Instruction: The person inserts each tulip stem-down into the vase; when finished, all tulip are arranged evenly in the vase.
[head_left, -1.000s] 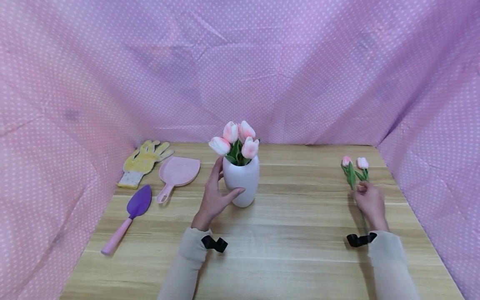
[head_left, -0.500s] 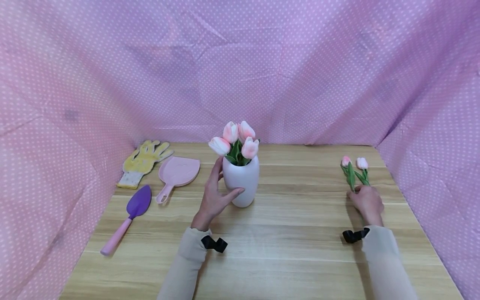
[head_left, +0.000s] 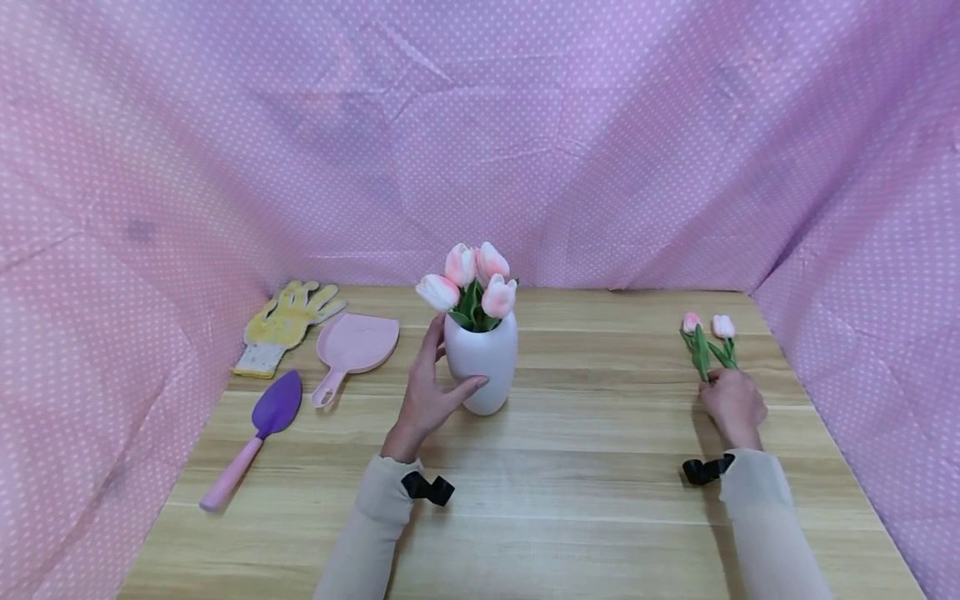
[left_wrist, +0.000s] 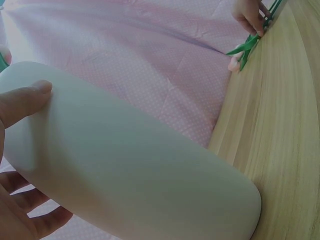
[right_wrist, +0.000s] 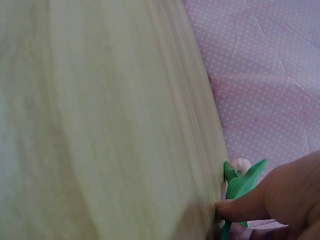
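A white vase (head_left: 487,367) stands upright on the wooden table, with several pink-and-white tulips (head_left: 499,297) in its mouth. My left hand (head_left: 427,400) grips it from the left, thumb across the front and fingers around the far side; the left wrist view shows the thumb (left_wrist: 25,102) flat on the vase wall. Far to the right, two more tulips lie on the table, a left one (head_left: 692,323) and a right one (head_left: 723,327). Low over their stems, my right hand (head_left: 733,408) pinches a tulip stem beside its green leaf (right_wrist: 245,185). The lower stems are hidden by that hand.
On the left lie a yellow-and-white glove (head_left: 285,321), a pink dustpan (head_left: 358,342) and a purple trowel (head_left: 277,404) with a pink handle. Pink dotted cloth (head_left: 480,142) hangs behind the table (head_left: 585,500) and along both sides.
My right hand has shifted slightly left and lowered onto the stems, its fingers closing in at the tulip. The left hand and vase stay in place.
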